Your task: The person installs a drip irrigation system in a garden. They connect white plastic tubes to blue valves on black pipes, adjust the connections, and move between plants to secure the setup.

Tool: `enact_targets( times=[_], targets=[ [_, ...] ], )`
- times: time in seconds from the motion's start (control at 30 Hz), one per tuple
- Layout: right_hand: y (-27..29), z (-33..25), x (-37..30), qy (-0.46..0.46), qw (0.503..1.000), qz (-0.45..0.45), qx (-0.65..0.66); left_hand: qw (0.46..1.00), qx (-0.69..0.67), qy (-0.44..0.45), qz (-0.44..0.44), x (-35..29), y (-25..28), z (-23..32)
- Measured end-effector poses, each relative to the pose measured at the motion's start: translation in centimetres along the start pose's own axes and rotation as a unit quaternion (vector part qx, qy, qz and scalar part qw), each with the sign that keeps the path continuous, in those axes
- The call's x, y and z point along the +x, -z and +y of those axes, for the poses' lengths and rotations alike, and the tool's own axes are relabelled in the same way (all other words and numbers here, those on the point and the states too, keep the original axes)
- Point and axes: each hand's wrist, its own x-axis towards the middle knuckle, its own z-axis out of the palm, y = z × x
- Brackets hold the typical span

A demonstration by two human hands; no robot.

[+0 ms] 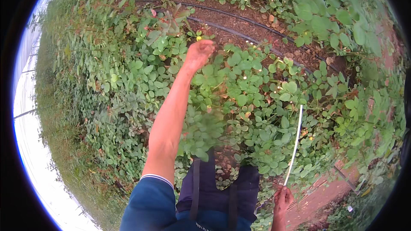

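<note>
My left arm reaches forward over the leafy bushes. At its end my left hand (pixel 200 53) is closed, its fingers curled in among the leaf tops beside the bare soil. Whatever those fingers hold, if anything, is hidden. A reddish-leaved shoot (pixel 165 25) with a pink bud stands just left of that hand. Low on the right, my right hand (pixel 282 199) grips the lower end of a long, thin white rod (pixel 295 147). The rod points up and away over the foliage, bowed slightly, with its far tip against the green leaves.
Dark irrigation hoses (pixel 222 28) curve along a strip of brown soil (pixel 244 17) beyond my left hand. Dense bushes (pixel 115 98) crowd around my legs (pixel 205 184). A reddish dirt path (pixel 317 203) runs at the lower right, with a thin post (pixel 346 179) beside it.
</note>
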Motion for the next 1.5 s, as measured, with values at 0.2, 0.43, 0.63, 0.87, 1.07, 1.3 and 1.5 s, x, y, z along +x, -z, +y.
enact_targets(
  times=[0.2,0.43,0.63,0.87,1.07,1.3,1.5],
  targets=[
    [-8.8,-1.6,-3.4,0.018,0.996,0.082,-0.028,0.985,0.121,-0.006,-0.125,11.5,-2.1,-1.8],
    [-13.4,-5.1,-4.9,0.047,0.989,0.137,-0.037,0.902,0.352,-0.021,-0.248,18.9,-6.8,-6.4],
    [-14.3,-7.3,-3.8,0.046,0.987,0.151,-0.018,0.759,0.517,-0.027,-0.394,22.5,-11.0,-9.5],
    [-13.9,-8.7,0.8,0.004,0.981,0.195,-0.006,0.666,0.545,0.014,-0.509,25.3,-11.9,-16.6],
    [-12.6,-9.3,3.1,-0.023,0.980,0.198,0.016,0.659,0.554,0.020,-0.509,24.7,-12.4,-13.7],
    [-12.6,-13.2,8.8,0.002,0.990,0.137,-0.043,0.784,0.459,-0.037,-0.416,24.7,-11.8,-8.0],
    [-11.9,-16.4,14.8,0.060,0.986,0.140,-0.071,0.809,0.413,-0.153,-0.390,22.9,-11.1,-5.3]
  ],
)
